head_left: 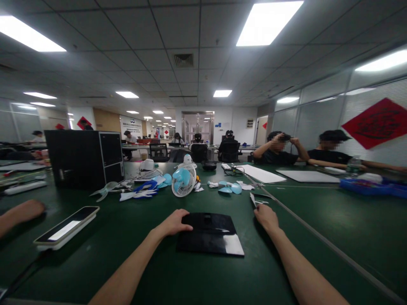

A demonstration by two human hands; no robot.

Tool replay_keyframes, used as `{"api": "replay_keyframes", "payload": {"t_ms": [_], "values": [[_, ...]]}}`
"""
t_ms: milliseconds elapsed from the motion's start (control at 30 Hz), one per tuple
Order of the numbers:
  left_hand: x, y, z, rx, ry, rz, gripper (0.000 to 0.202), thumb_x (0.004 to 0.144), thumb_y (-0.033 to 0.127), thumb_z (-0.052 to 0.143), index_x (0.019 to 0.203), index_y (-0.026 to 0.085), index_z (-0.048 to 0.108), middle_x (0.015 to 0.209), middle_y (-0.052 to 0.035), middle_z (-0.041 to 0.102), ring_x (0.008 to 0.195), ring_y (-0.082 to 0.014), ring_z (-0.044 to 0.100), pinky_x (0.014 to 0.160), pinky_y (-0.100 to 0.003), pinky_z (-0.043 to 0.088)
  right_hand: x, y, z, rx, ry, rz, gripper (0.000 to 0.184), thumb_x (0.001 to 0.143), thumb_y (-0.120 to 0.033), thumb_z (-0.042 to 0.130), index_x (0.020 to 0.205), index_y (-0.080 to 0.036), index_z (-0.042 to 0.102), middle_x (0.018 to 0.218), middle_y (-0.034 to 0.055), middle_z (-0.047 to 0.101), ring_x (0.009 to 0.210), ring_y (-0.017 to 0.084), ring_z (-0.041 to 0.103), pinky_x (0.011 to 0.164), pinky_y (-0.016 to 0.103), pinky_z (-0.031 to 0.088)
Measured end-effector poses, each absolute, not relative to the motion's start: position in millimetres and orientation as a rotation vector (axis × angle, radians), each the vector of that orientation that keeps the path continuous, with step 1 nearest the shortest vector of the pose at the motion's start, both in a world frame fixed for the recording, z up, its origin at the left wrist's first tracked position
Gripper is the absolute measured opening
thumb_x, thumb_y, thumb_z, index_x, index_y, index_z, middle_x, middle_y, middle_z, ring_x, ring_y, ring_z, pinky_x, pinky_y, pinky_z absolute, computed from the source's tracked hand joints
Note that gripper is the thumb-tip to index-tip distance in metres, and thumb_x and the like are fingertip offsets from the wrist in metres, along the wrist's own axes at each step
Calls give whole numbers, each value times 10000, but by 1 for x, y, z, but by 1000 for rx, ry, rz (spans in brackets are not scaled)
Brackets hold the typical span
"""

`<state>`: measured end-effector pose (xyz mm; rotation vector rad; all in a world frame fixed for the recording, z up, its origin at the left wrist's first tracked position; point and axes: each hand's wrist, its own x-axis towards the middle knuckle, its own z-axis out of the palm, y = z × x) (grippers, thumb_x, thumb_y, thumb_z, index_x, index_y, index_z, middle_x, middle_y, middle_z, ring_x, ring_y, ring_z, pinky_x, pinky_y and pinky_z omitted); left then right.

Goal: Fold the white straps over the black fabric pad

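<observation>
While the panel (206, 235) lies flat, left fingers (182, 213) hold its corner.

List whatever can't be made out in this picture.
All in the head view:
- Black panel: underside hidden, turned toward the table.
- Thin piece: gripped end hidden by the right hand.
- Cable: far end cut off by the left edge.
- Wall sign: small lettering too small to read.

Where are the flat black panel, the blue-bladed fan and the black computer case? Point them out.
Flat black panel (206, 236): head view, middle of its upper face.
Blue-bladed fan (182, 179): head view, on the blades.
Black computer case (78, 160): head view, on its broad side.
</observation>
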<state>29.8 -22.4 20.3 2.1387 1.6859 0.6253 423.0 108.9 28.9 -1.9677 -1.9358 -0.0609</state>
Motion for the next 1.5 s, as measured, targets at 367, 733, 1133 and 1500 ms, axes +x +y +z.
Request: {"api": "replay_keyframes", "payload": {"t_ms": [367, 733, 1133, 1500], "values": [[30, -25, 24, 2127, 1699, 619, 780, 667, 639, 655, 1286, 182, 524, 1330, -114, 525, 1214, -273, 482, 1030, -352, 376, 423, 106, 32, -1995, -1890, -22, 264, 819, -215, 440, 864, -153, 693, 1020, 168, 705, 933, 280, 669, 714, 320, 475], [30, -23, 21, 2116, 1689, 626, 810, 665, 638, 662, 1310, 173, 510, 1361, -118, 505, 1240, -281, 465, 1048, -354, 367, 446, 92, 66, -1863, -1581, -168, 447, 882, -260, 314, 1091, -91, 671, 1062, 213, 675, 930, 288, 629, 744, 341, 447], [0, -6, 39, 1788, 1677, 1585, 641, 828, 627, 435, 1197, 127, 590, 1312, -144, 560, 1251, -254, 477, 1097, -382, 306, 379, 40, 99, -769, -1477, 1045, 259, 654, -400, 688, 746, -159, 671, 669, 8, 611, 589, 136, 514, 551, 248, 388], [16, -32, 57, 1446, 1157, 1334, 681, 821, 701, 432, 1074, 107, 650, 1004, -145, 716, 961, -237, 646, 889, -363, 461, 343, 14, 86, -805, -1703, 1484, 239, 653, -351, 705, 735, -133, 649, 610, -23, 570, 546, 92, 474, 530, 224, 323]]}}
